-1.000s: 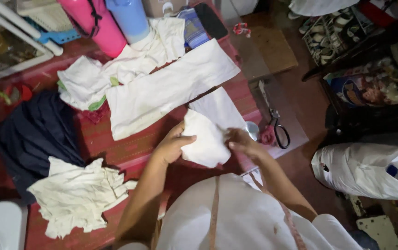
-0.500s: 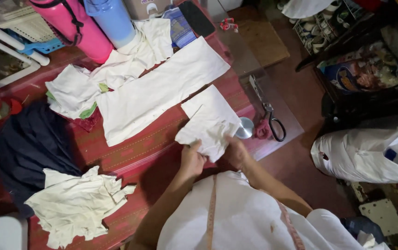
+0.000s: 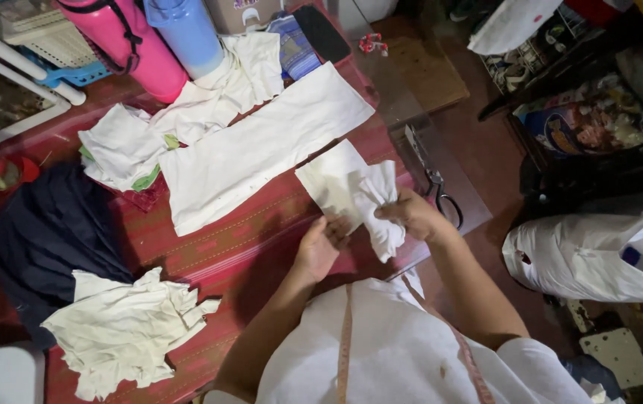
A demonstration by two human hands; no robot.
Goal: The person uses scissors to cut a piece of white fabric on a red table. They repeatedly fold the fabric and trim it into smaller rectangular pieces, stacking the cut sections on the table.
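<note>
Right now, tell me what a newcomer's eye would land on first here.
First, the two hands at the centre: the left hand and right hand grip a small white cloth piece over the red table. Next, the long white fabric strip lying diagonally behind, and the pink bottle at top left.

The small cloth piece point(image 3: 351, 191) lies on the table point(image 3: 262, 232), held between the left hand point(image 3: 321, 247) at its seven o'clock and the right hand point(image 3: 411, 213) at its four o'clock; the long cloth strip point(image 3: 254, 150) lies at ten o'clock; the scissors point(image 3: 434, 176) lie at three o'clock; the crumpled cloth heap point(image 3: 123, 329) sits at eight o'clock, well apart.
</note>
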